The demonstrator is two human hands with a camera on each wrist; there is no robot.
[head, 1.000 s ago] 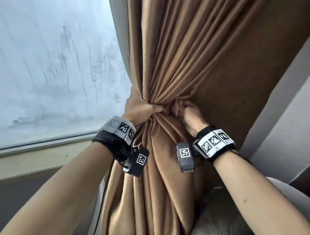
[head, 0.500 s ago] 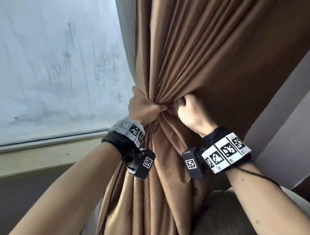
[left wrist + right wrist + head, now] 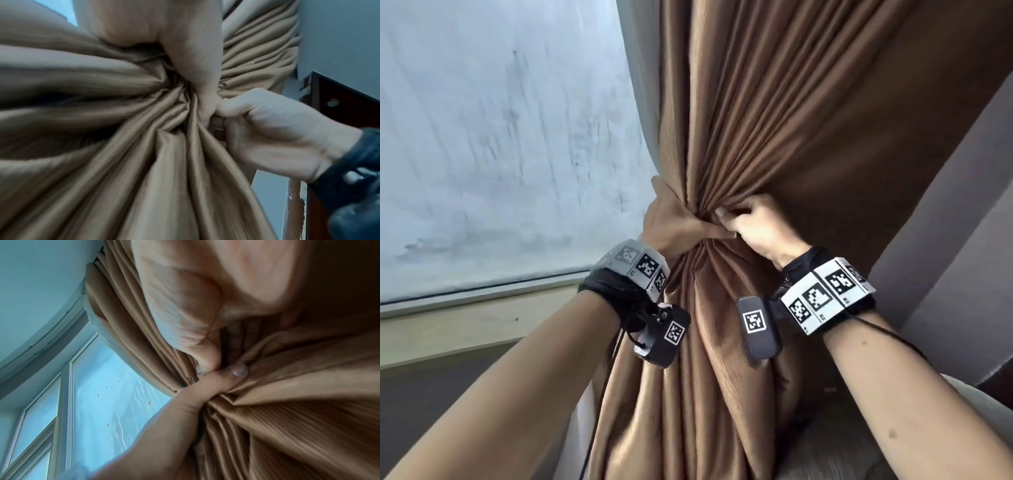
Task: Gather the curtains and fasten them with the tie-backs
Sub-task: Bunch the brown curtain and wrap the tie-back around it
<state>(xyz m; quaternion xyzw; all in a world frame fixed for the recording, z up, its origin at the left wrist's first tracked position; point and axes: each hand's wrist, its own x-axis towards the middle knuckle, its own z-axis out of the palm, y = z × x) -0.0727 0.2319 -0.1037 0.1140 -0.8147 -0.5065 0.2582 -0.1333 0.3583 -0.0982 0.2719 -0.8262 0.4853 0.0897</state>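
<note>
left hand: grip closed round curtain, cinching folds into 1 bunch | right hand: grip pinching tie-back there, likely to fasten it

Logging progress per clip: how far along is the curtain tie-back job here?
Gathered: the brown curtain is bunched to a narrow waist. In hand: left hand grips the waist; right hand pinches a strap-like piece there, possibly the tie-back. Left: no fastened tie-back shows.
</note>
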